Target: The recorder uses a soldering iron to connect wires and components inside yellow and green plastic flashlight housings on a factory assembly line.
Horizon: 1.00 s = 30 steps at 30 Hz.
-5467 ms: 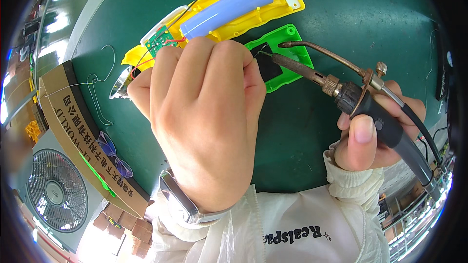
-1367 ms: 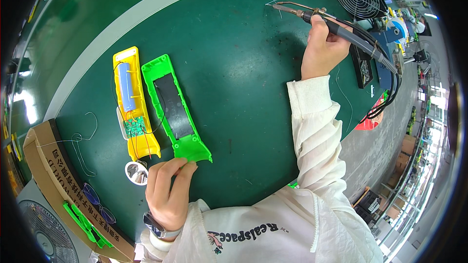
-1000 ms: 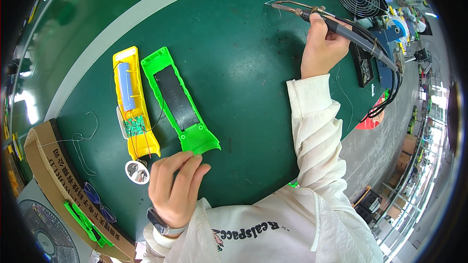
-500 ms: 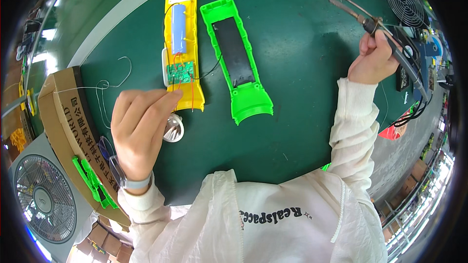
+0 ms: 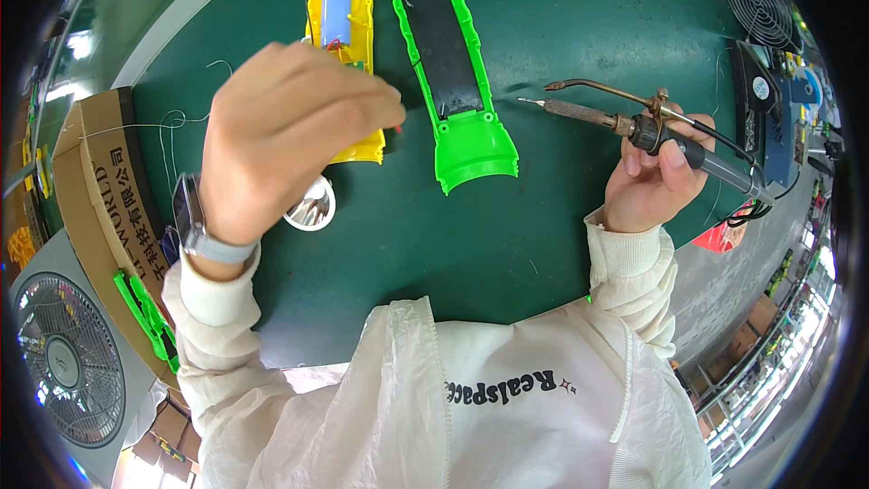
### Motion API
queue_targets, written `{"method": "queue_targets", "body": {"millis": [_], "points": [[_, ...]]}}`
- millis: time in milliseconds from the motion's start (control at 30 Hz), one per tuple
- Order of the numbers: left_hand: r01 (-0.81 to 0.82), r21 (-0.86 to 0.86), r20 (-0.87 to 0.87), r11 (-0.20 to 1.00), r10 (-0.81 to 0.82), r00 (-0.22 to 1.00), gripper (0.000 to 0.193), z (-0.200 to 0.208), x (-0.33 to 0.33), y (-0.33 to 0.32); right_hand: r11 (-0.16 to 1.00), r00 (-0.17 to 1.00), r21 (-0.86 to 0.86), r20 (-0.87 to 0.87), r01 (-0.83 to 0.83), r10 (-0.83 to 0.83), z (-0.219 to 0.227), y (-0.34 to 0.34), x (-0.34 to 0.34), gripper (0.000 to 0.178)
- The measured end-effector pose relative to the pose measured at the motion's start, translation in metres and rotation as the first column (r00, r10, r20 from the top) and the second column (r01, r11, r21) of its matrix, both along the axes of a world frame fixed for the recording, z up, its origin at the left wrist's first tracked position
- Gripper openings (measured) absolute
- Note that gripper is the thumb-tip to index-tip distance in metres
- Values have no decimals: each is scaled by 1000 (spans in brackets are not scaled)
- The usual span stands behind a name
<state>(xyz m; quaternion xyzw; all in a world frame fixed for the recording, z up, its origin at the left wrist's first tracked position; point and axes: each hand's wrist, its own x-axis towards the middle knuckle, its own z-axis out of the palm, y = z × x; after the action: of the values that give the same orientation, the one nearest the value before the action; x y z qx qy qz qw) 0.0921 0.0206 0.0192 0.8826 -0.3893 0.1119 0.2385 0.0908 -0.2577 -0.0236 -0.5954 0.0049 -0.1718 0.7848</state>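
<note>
My right hand (image 5: 659,179) is wrapped round a soldering iron (image 5: 692,152) with a thin curved metal tube clamped along it; its tip points left. Over the yellow flashlight-like housing half (image 5: 369,147), my left hand (image 5: 285,122) is closed, a bit of red wire (image 5: 396,129) showing at its fingertips. That housing half carries a blue cylindrical battery (image 5: 336,2) and a green circuit board (image 5: 358,65), mostly hidden by the hand. Beside it lies a green housing half (image 5: 474,149) with a black panel (image 5: 444,54). A round silvery reflector cup (image 5: 312,206) sits below my left hand.
To the left stand a cardboard box (image 5: 104,154), holding green plastic parts (image 5: 145,312), and a grey fan (image 5: 63,358). A round-grilled fan (image 5: 759,4) and a dark box-shaped device (image 5: 759,95) are at the right edge. Loose thin wire (image 5: 167,136) lies on the green table (image 5: 425,263).
My left hand has moved up and right over the board, with red wire at its fingertips. My right hand has brought the soldering iron lower and left, toward the green half.
</note>
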Motion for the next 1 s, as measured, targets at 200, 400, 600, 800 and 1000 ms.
{"method": "queue_targets", "body": {"millis": [200,400,600,800,1000], "points": [[-15,-183,-127,983,-9,992,11,-6,30,-18,997,997,-17,-13,-78,78,4,9,5,31],[363,118,-429,924,-282,858,14,12,71,-24,978,994,-183,38,-97,106,1,9,10,27],[485,111,-758,867,-242,606,17,31,91,-31,976,989,-182,64,-122,135,-1,10,1,35],[524,339,-881,781,68,468,15,58,106,-58,922,979,-380,146,-79,145,3,19,-9,31],[300,266,-650,916,-59,758,17,14,85,-51,859,979,-482,10,-174,204,6,9,-19,43]]}}
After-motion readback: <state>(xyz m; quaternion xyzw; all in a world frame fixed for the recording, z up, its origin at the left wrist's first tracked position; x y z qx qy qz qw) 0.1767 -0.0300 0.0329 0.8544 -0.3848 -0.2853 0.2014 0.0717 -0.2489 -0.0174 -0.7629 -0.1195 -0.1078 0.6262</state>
